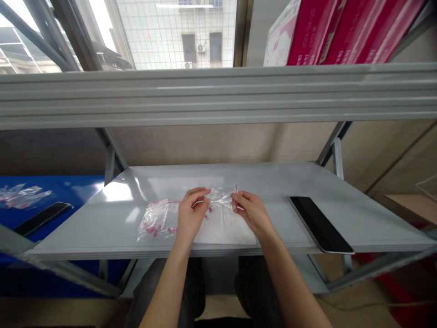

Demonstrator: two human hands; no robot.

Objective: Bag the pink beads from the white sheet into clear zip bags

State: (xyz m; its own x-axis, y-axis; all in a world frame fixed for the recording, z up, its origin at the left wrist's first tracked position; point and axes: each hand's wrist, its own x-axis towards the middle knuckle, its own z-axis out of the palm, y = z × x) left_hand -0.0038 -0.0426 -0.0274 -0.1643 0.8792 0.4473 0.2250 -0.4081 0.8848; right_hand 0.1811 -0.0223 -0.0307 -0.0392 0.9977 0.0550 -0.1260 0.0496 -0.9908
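A clear zip-lock bag with a red strip at its right end is stretched between my two hands, above a white sheet. My right hand pinches the bag at the red-strip end. At the opposite end, my left hand has its thumb and fingers curled in at the bag's edge; the exact grip is hard to make out. A few small red pieces show just beside my left fingertips. To the left, more clear zip-lock bags lie flat with small red pieces in them, partly covered by my left hand.
A black tablet lies on the right of the grey shelf. On a blue surface at left are a phone and more clear bags. A metal beam crosses overhead, with red boxes above it.
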